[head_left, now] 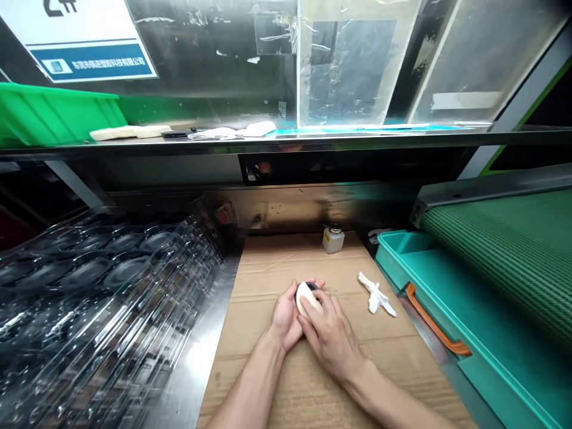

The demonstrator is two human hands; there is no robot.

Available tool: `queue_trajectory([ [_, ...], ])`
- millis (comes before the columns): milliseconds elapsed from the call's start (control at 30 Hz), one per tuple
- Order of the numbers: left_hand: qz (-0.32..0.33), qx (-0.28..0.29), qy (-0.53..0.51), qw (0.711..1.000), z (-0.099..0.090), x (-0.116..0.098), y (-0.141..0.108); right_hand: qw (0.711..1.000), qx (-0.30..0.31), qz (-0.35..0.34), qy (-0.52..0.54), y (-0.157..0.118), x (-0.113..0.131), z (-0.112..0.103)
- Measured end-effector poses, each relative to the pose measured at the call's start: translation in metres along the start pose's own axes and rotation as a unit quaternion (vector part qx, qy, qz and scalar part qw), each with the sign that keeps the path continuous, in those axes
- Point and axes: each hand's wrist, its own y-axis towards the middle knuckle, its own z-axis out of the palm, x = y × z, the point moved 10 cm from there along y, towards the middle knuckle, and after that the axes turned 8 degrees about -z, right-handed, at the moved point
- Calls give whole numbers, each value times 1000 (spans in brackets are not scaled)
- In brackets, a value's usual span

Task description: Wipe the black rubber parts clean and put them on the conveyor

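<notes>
Over the cardboard sheet [268, 286], my left hand [284, 316] cups a dark, rounded piece [313, 286], of which only a rim shows. My right hand [334, 335] grips a cream-white pad [306, 296] and holds it against the dark piece, hiding most of it. Whether the pad is sponge or folded cloth I cannot tell. A crumpled white wipe [376, 295] lies on the cardboard to the right of my hands. Farther back stands a small, square, translucent bottle [333, 239] with a dark top and a yellow label.
Stacked clear plastic trays [111, 298] with round hollows fill the left side. On the right, a teal tray [447, 304] with an orange handle sits beside a green conveyor belt [509, 244]. A metal shelf [286, 143] crosses above, bearing a green bin [58, 116].
</notes>
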Motion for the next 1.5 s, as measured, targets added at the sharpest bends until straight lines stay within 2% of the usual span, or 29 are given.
queue_trajectory([
  [67,-1,4,2,1000,0,0,0,1000,0,7,-4,-1,0,2],
  [200,38,-2,-6,999,-2,-7,2,999,-15,43,13,0,-13,0],
  [333,2,-18,1,1000,-5,0,4,999,4,14,39,-1,-10,2],
  [467,32,-22,25,999,-4,-5,3,998,-27,58,25,-3,-18,-6],
  [600,13,-39,34,999,-6,-1,3,999,5,11,53,-3,-7,0],
  [667,26,-37,51,998,-5,-3,2,998,-15,44,42,-2,-25,-5],
  [767,51,-37,66,996,-2,-7,1,987,-91,128,37,-4,-69,-26],
  [867,50,-44,57,996,-4,-7,3,970,-124,174,116,-10,-92,-37],
  [900,52,-45,54,996,-4,-8,3,966,-111,175,157,-11,-91,-35],
  [967,58,-45,50,996,-5,-10,4,960,-45,161,226,-10,-80,-26],
  [1033,58,-45,48,996,-6,-10,5,956,27,146,254,-10,-65,-18],
  [1100,55,-49,49,996,-6,-10,5,951,69,151,261,-12,-59,-12],
  [1200,51,-51,56,996,-4,-7,4,939,76,170,289,-13,-61,-9],
  [1300,40,-51,73,995,-1,-1,4,924,43,181,333,-10,-66,-9],
  [1400,61,-52,115,990,2,-1,3,898,9,211,385,-9,-73,-5],
  [1500,76,-62,145,985,2,0,1,869,16,241,431,-11,-75,7],
])
